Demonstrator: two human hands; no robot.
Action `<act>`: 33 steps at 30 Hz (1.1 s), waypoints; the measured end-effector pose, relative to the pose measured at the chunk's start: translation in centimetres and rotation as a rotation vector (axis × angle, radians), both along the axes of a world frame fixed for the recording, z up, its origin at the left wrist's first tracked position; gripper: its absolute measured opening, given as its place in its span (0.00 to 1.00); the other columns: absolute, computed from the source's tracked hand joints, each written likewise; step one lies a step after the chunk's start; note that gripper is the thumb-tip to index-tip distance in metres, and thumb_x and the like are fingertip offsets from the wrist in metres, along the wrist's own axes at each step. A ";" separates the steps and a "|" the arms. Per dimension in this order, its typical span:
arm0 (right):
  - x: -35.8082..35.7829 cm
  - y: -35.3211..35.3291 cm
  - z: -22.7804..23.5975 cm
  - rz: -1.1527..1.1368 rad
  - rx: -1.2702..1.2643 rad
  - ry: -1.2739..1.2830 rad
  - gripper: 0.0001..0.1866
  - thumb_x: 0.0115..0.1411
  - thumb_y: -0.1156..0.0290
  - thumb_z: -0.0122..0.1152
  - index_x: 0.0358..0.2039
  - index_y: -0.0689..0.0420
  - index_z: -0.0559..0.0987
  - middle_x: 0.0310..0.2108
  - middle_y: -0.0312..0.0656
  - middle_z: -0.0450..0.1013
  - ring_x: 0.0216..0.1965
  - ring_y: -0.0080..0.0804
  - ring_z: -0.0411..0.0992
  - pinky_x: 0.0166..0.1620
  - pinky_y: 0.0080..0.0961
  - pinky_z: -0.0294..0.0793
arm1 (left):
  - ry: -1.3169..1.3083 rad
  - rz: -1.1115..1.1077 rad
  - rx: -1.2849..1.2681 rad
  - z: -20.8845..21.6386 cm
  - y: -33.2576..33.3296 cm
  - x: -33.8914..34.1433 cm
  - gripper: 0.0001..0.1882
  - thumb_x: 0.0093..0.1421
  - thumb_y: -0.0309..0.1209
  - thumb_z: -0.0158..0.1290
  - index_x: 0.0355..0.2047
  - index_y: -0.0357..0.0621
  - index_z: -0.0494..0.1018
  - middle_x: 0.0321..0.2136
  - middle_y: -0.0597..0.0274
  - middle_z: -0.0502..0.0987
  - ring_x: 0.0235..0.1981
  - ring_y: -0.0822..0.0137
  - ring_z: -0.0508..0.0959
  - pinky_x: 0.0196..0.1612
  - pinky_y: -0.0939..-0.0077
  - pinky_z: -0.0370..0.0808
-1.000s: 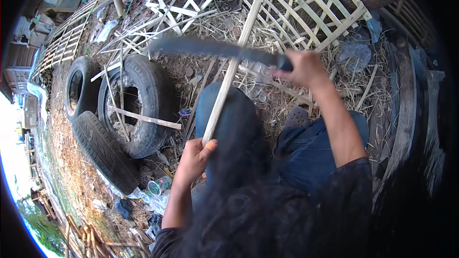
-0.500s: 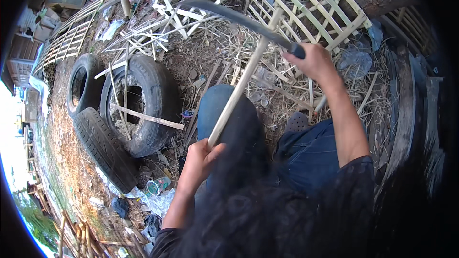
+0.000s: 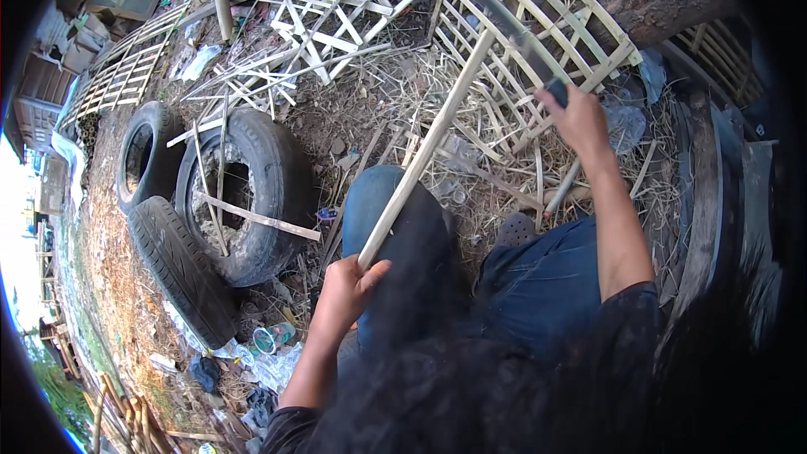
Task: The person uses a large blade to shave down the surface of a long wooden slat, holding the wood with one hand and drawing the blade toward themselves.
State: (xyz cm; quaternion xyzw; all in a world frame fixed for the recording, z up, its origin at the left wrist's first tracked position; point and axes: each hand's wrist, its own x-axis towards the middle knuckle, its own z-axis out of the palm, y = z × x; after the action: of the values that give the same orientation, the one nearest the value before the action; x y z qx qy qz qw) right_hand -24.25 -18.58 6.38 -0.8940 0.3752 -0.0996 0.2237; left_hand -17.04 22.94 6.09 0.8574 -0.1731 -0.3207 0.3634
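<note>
My left hand [image 3: 343,292] is closed round the lower end of a pale wooden stick [image 3: 420,160], which slants up and away to the right across my knee. In my right hand [image 3: 580,124] is the dark handle of a machete [image 3: 504,17]. Its long blade points up and to the left, slightly smeared by motion. The blade lies beyond the stick's far end and appears apart from it. Behind the blade stands a lattice of pale split strips [image 3: 580,42].
Old tyres [image 3: 282,176] lie at the left, with thin strips [image 3: 261,217] across one. Loose pale strips [image 3: 328,42] pile up at the back. Shavings [image 3: 496,130] litter the ground ahead. A tree trunk [image 3: 656,0] stands far right. Long boards [image 3: 709,193] run along the right side.
The machete has moved up and right, off the stick, and its blade now points more steeply upward. My right hand has shifted right; my left hand still grips the stick, slightly lower.
</note>
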 end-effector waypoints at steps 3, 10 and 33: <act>-1.9 -0.4 0.2 -0.088 -0.030 -0.084 0.31 0.56 0.37 0.55 0.24 0.58 0.78 0.15 0.40 0.72 0.18 0.37 0.73 0.23 0.33 0.70 | -0.035 0.005 0.028 0.3 -0.5 -0.1 0.25 0.59 0.45 0.58 0.20 0.33 0.68 0.13 0.70 0.63 0.18 0.79 0.61 0.19 0.75 0.60; -0.8 9.8 -0.7 0.531 -0.205 -0.253 0.33 0.49 0.32 0.59 0.23 0.56 0.76 0.14 0.39 0.72 0.16 0.35 0.75 0.24 0.30 0.75 | 0.016 -0.034 0.053 0.7 -0.9 0.1 0.26 0.59 0.46 0.58 0.20 0.32 0.69 0.13 0.68 0.64 0.18 0.77 0.62 0.20 0.73 0.62; -4.3 10.2 0.1 0.150 0.604 -0.517 0.30 0.57 0.40 0.58 0.24 0.60 0.75 0.12 0.33 0.66 0.16 0.20 0.66 0.21 0.25 0.65 | -0.417 -0.137 0.183 1.0 -1.2 -2.6 0.21 0.59 0.42 0.57 0.28 0.36 0.63 0.17 0.43 0.73 0.22 0.40 0.75 0.23 0.53 0.70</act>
State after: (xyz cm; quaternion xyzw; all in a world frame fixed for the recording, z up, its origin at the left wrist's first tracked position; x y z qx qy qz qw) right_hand -28.57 -8.39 6.43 -0.7585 0.2526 -0.1895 0.5700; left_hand -19.64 21.74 7.13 0.9208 -0.2723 -0.1748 0.2179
